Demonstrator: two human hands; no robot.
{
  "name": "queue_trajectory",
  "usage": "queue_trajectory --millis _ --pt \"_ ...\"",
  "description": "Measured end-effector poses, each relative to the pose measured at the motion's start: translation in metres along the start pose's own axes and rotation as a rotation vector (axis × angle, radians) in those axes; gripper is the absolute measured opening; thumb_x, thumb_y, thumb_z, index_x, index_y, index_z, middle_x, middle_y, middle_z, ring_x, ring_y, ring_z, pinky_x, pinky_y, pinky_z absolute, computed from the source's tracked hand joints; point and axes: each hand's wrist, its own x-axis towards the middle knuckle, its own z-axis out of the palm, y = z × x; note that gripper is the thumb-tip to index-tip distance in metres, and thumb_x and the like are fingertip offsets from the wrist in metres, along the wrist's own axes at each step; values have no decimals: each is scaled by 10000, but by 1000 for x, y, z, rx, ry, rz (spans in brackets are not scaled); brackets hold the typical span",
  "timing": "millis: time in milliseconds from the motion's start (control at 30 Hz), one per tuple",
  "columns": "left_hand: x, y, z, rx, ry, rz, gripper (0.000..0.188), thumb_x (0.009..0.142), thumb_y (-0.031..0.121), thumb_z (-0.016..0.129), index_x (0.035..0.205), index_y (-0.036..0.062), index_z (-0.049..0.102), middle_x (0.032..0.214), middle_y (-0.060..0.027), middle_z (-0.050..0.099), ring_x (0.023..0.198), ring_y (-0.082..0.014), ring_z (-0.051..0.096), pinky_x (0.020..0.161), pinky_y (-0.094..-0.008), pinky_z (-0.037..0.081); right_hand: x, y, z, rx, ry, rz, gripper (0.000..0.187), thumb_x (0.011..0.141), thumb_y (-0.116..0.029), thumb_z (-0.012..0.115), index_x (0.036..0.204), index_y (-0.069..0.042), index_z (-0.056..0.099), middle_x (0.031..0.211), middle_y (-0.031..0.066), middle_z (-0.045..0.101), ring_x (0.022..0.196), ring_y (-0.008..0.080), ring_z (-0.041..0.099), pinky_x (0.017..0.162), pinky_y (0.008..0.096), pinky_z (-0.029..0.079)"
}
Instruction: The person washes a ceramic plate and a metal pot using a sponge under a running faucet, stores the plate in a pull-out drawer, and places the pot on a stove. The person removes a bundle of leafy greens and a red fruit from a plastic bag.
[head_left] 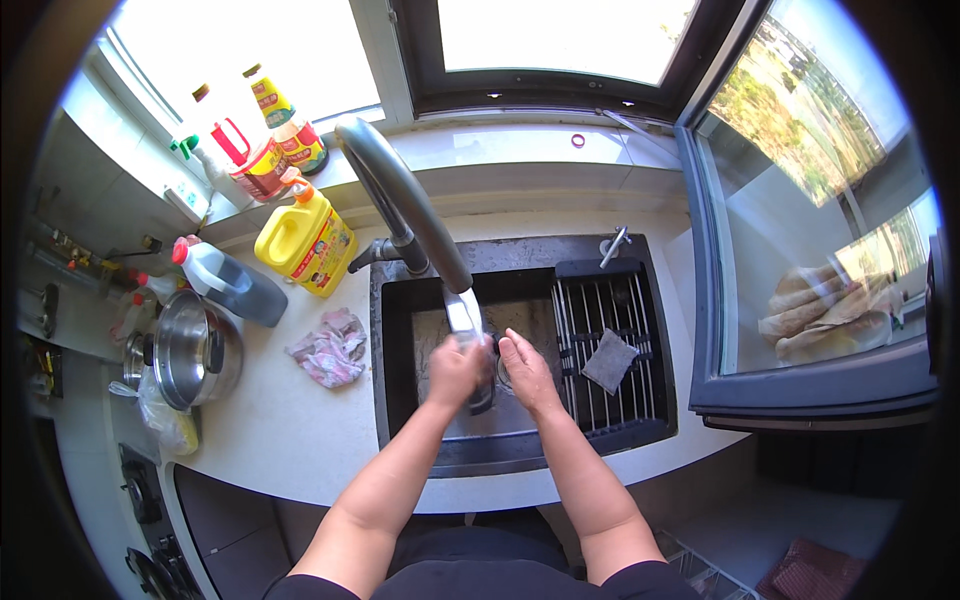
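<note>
Over the black sink (pixel 400 440) both my hands are close together below the grey curved tap (pixel 425 215). My left hand (pixel 458 372) is closed and smeared by motion. It grips a blurred dark object (pixel 483 398) whose lower end sticks out under the fist; its kind cannot be made out. A bright silvery strip shows between the tap's mouth and that fist; whether it is water or metal is unclear. Beside it, my right hand (pixel 530 375) has its fingers stretched out toward the left hand, its palm side partly hidden, with no held thing showing.
A rack (pixel 600 400) with a grey scouring pad (pixel 610 361) covers the sink's right side. Left of the sink lie a crumpled cloth (pixel 330 347), a yellow jug (pixel 307 240), a dark-filled bottle (pixel 235 285) and a steel pot (pixel 195 350). An open window (pixel 705 300) juts in at right.
</note>
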Motion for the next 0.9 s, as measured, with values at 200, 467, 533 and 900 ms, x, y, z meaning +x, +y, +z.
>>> queue_trajectory --millis 200,467,533,900 --pt "-38 -23 -3 674 -422 545 305 814 326 631 647 89 535 592 -101 590 560 -296 614 488 -398 476 -8 25 -10 -134 -92 399 434 758 -368 647 938 24 591 801 128 625 687 216 612 602 335 500" --pt "3 -14 -65 363 120 460 370 694 289 759 893 19 602 934 -154 620 868 -314 607 772 -365 489 -55 53 -13 238 -3 623 420 709 -19 466 1128 -12 501 974 131 608 765 238 636 578 358 563" --pt "41 -19 -90 427 362 296 449 724 187 725 1078 13 510 1223 -229 482 1225 -379 389 1032 -424 311 -58 58 -16 232 -36 590 542 689 7 455 1230 -25 431 1028 134 589 832 250 632 594 370 564" --pt "92 -9 -118 -132 236 55 294 787 149 674 998 25 511 1368 -261 398 1258 -330 406 1059 -368 267 -54 73 -25 265 -19 472 565 686 28 456 1245 -55 434 1045 113 581 860 251 628 603 385 572"
